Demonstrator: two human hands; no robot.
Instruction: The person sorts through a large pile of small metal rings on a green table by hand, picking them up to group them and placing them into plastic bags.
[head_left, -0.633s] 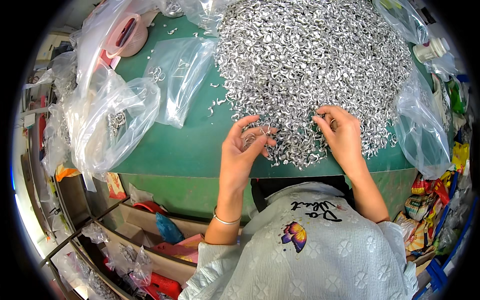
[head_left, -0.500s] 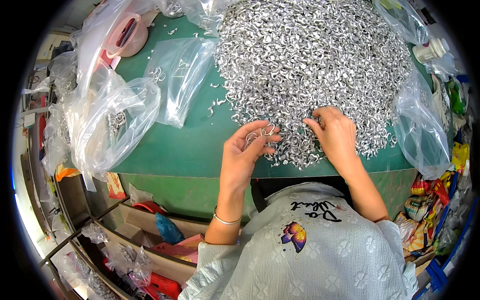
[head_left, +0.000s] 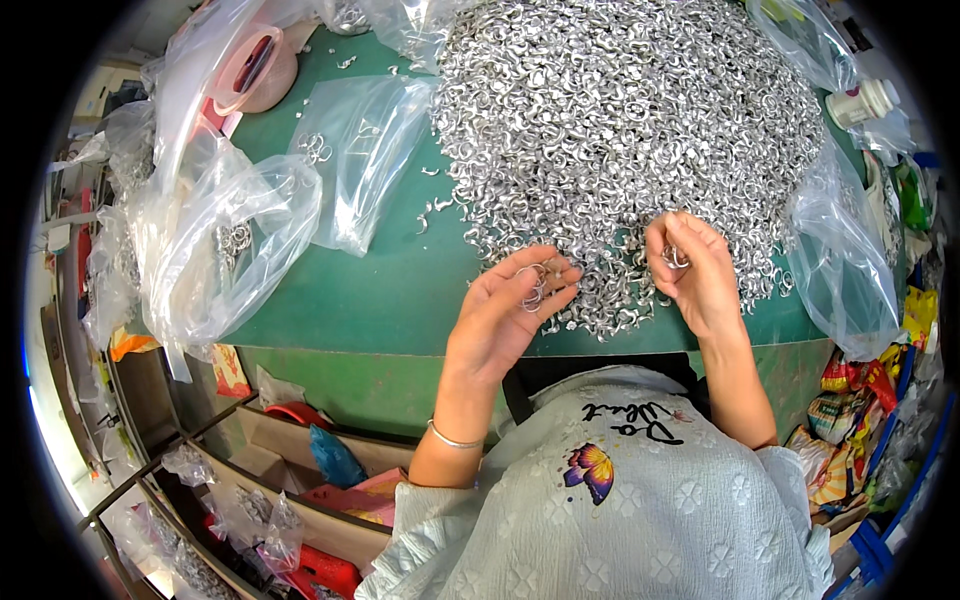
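A wide heap of small silvery metal pieces [head_left: 620,120], many of them curved and some ring-shaped, covers much of the green table. At the heap's near edge my left hand [head_left: 505,310] is closed around several thin metal rings [head_left: 537,287], palm turned up. My right hand [head_left: 700,270] is raised just over the near right part of the heap, its fingers curled around a small metal ring [head_left: 674,257]. The two hands are apart, with loose pieces lying between them.
Clear plastic bags [head_left: 360,150] lie left of the heap; one open bag [head_left: 235,240] holds rings. Another clear bag [head_left: 840,250] hangs over the right edge. A pink basket [head_left: 265,85] stands at the far left, a white bottle [head_left: 862,103] at the right. Drawers [head_left: 270,450] stand below left.
My right hand has drawn back from the heap, turned palm inward, and now has a ring in its fingers. My left hand has shifted slightly right, still with its rings.
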